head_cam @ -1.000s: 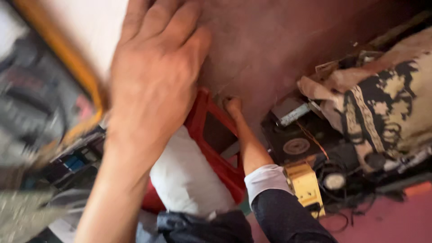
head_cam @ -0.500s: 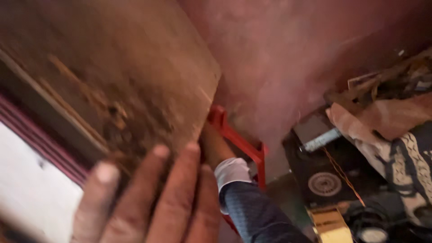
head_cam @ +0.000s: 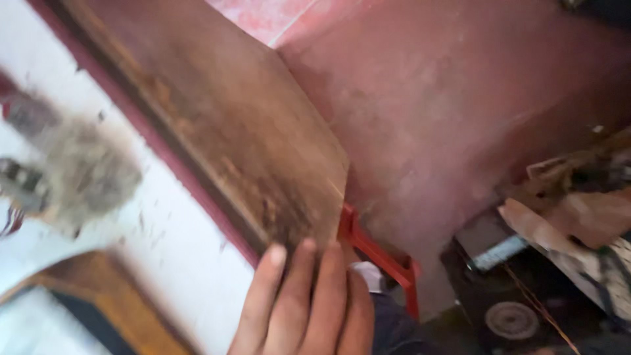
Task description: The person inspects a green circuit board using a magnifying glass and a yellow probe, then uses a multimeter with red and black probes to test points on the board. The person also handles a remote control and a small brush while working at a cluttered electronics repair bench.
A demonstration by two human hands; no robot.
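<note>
We've got our left hand [head_cam: 305,306] flat on the lower edge of a worn wooden board [head_cam: 230,138], fingers [head_cam: 263,289] straight and together, bracing rather than gripping it. The board leans over a red metal frame [head_cam: 378,253]; right hand isn't visible

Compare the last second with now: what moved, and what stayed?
The view swung up. The left hand, earlier flat on the reddish wall, now presses its fingertips against the worn brown wooden board. The other arm, earlier reaching to the red plastic frame, is mostly hidden; only a sleeve shows. The frame and the dark clutter stayed put.
</note>
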